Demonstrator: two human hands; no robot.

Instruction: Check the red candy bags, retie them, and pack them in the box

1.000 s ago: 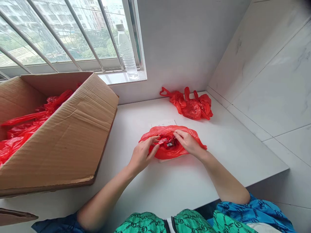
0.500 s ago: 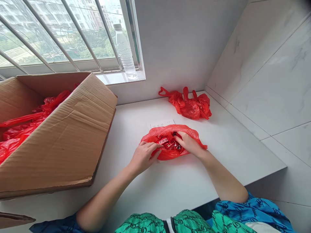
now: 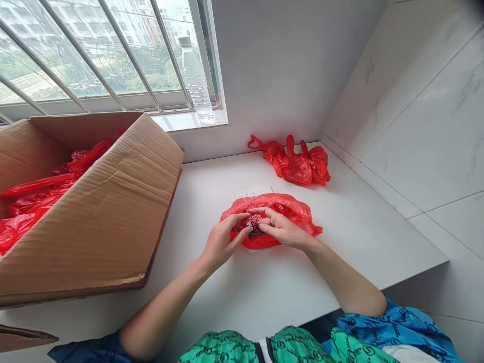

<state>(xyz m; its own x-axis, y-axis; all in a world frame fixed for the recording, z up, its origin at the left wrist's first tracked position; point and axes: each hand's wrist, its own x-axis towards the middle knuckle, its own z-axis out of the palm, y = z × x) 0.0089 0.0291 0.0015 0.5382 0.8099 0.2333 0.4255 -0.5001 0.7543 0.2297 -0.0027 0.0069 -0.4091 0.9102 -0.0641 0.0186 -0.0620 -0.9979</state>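
Observation:
An open red plastic bag (image 3: 298, 207) lies on the white table, with small shiny red packets (image 3: 280, 207) inside. Over its mouth I have a red and black wrapped packet (image 3: 252, 225) between both hands. My left hand (image 3: 221, 242) is closed on the packet's left side, thumb below and fingers above. From the right, my right hand (image 3: 282, 229) pinches the same packet, its index finger stretched across the top. My fingers partly cover the packet and the other contents of the bag. A sheet of paper (image 3: 252, 192) with faint print sticks out from under the bag.
At the left stands a large open cardboard box (image 3: 113, 217) full of red plastic bags (image 3: 41, 201). More tied red bags (image 3: 298, 164) rest by the back wall. A clear water bottle (image 3: 198, 83) stands on the sill of the barred window. Tiled wall (image 3: 427, 126) borders the right.
My right hand has come up out of the bag's contents and moved left to meet my left hand. A red and black packet is now between them.

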